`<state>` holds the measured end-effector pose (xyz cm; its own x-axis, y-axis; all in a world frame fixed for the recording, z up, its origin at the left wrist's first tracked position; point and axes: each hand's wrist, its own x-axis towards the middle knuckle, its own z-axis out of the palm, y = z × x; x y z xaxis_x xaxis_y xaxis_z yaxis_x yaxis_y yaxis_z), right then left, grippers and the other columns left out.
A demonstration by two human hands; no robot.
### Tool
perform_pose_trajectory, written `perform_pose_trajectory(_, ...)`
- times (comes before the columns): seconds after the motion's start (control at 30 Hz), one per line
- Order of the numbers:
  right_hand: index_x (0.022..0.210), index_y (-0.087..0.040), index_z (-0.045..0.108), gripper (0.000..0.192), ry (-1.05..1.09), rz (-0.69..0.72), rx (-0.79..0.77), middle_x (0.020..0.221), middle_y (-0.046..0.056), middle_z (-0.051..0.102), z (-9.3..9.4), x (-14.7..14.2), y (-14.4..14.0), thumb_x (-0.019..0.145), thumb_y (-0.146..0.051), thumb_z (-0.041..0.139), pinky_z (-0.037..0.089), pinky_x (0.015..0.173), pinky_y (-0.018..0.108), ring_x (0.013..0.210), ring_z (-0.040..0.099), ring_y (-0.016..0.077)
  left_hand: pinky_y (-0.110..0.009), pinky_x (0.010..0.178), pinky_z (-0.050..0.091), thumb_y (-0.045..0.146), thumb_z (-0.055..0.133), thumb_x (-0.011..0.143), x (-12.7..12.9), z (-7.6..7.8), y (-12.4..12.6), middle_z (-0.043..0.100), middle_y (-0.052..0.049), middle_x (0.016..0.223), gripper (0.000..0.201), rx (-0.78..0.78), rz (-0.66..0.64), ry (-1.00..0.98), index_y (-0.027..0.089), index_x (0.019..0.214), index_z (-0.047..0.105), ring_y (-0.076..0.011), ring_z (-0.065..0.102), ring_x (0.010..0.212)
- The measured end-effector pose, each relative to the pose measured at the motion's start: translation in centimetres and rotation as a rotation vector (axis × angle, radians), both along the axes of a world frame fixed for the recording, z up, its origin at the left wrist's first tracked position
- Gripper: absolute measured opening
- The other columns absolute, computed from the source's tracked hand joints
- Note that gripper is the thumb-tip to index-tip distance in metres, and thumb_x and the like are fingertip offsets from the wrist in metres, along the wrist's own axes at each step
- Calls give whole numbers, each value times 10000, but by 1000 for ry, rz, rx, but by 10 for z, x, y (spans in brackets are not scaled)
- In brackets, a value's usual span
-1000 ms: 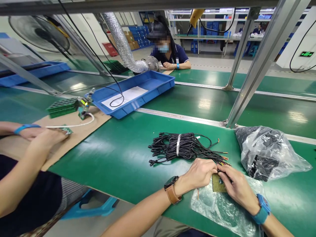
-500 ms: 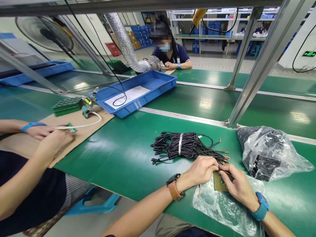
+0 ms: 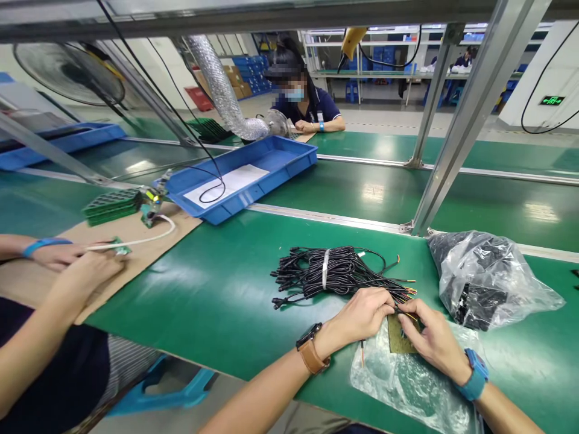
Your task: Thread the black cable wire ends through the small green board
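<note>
A small brown-green circuit board (image 3: 400, 339) sits between my two hands near the front edge of the green bench. My right hand (image 3: 433, 336) pinches its right side. My left hand (image 3: 364, 314) pinches thin wire ends at the board's upper left corner. Those wires run from a bundle of black cables (image 3: 332, 272) tied with a white band, lying just beyond my hands. An orange-tipped wire end (image 3: 362, 353) hangs below my left hand. A clear plastic bag (image 3: 409, 380) lies flat under my hands.
A clear bag of black parts (image 3: 486, 280) rests to the right. A blue tray (image 3: 248, 170) with paper stands behind. A slanted metal post (image 3: 452, 126) rises at mid-bench. At left, a co-worker's hands (image 3: 79, 262) hold a small board over cardboard, near stacked green boards (image 3: 112, 205). Another person sits across.
My hands keep hold of the board and wires with only slight finger shifts. The view has swung a little. The co-worker's hands at left have shifted slightly.
</note>
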<state>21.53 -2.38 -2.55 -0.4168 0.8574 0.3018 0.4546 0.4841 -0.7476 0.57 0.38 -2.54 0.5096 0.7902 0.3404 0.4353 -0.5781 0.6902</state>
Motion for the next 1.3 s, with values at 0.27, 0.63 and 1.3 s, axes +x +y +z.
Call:
perform_pose_trajectory(0.27, 992, -224, 620, 124, -17, 35, 4, 866, 40, 719, -8, -6, -1, 1018, -249, 501, 520, 676, 281, 724, 673, 183, -263, 639, 441, 95, 505, 864, 4, -17, -3, 647, -37, 718, 170, 35, 22, -16, 167, 790, 641, -166, 596, 671)
perform_pose_trajectory(0.63, 962, -212, 636, 111, 1, -14, 12, 777, 7, 700, -3, -9, 3, 968, -215, 525, 491, 608, 256, 633, 645, 164, -281, 708, 478, 131, 489, 949, -2, -8, 1, 668, -50, 818, 151, 52, -52, 61, 167, 878, 618, -182, 623, 761)
perform_pose_trajectory(1.3, 1008, -210, 634, 100, 38, -14, 8, 867, 40, 730, -16, -9, 4, 993, -229, 537, 509, 665, 287, 726, 681, 182, -271, 693, 433, 67, 513, 900, 0, -4, 1, 648, -27, 786, 146, -22, 9, 10, 172, 837, 592, -174, 605, 746)
